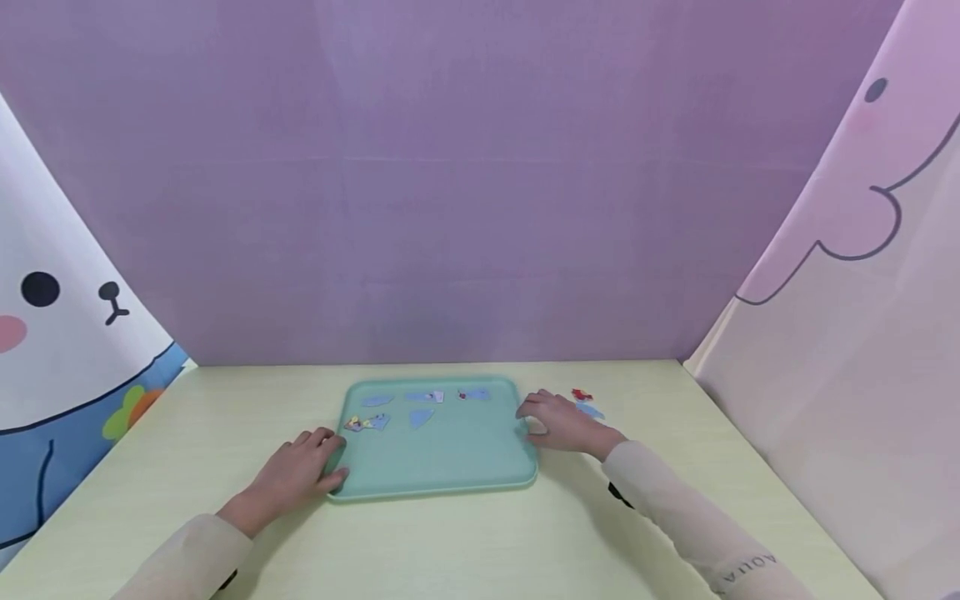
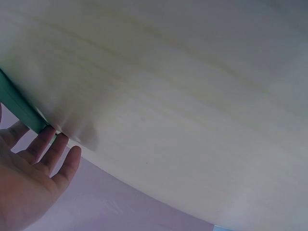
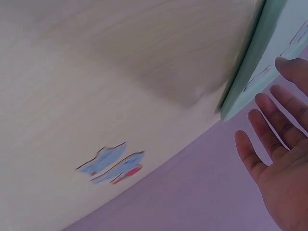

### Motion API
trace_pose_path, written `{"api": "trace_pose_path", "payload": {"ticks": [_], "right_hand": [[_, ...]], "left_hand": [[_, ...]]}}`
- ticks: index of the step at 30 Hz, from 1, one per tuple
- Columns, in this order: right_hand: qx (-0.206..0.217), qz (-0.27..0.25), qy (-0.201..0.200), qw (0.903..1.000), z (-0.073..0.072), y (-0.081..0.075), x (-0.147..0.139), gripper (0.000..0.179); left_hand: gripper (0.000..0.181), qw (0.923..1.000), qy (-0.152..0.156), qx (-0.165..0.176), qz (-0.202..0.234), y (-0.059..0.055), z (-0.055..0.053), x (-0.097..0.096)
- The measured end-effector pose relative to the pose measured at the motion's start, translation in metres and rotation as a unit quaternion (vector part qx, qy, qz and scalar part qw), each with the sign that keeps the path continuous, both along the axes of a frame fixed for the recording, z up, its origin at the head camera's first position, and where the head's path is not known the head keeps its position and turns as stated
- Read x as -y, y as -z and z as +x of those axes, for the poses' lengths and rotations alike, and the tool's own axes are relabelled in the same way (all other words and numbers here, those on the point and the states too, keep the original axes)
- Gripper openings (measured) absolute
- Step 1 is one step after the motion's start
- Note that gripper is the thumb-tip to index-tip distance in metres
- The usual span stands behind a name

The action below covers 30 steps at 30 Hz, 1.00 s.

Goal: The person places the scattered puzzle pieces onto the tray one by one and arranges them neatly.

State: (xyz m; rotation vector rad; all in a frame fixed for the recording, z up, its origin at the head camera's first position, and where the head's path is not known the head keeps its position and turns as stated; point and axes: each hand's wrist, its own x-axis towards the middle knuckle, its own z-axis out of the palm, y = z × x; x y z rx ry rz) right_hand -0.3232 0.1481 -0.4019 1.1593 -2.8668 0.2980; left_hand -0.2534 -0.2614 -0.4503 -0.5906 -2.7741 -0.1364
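Behind the tray (image 1: 450, 458), a purple backdrop (image 1: 450, 208).

My head feed is bright and even, with soft shadows under both sleeves (image 1: 184, 557) on the pale table (image 1: 450, 546), so I read the light as diffuse and from above. A faint sheen lies on the tray (image 1: 450, 458). My wrist feeds are dimmer and greyer; shadow pools near the left hand (image 2: 24, 187), and the lower right is paler. On the right feed, the paper scraps (image 3: 103, 159) look soft and smeared.
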Motion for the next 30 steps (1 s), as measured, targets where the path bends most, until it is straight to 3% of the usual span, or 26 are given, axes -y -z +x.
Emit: {"api": "trace_pose_path", "payload": {"ticks": [8, 21, 30], "right_hand": [[-0.035, -0.008, 0.02, 0.9991, 0.001, 0.004, -0.036, 0.031], [-0.025, -0.023, 0.093, 0.9951, -0.001, 0.018, -0.089, 0.028], [-0.017, -0.009, 0.132, 0.9911, -0.005, 0.026, -0.105, 0.027]], "left_hand": [[0.045, 1.0, -0.002, -0.001, 0.001, -0.001, 0.001, -0.001], [0.046, 0.9999, -0.01, 0.008, 0.01, -0.003, 0.0, -0.001], [0.047, 0.9998, -0.01, 0.008, 0.012, -0.004, 0.001, -0.002]]}}
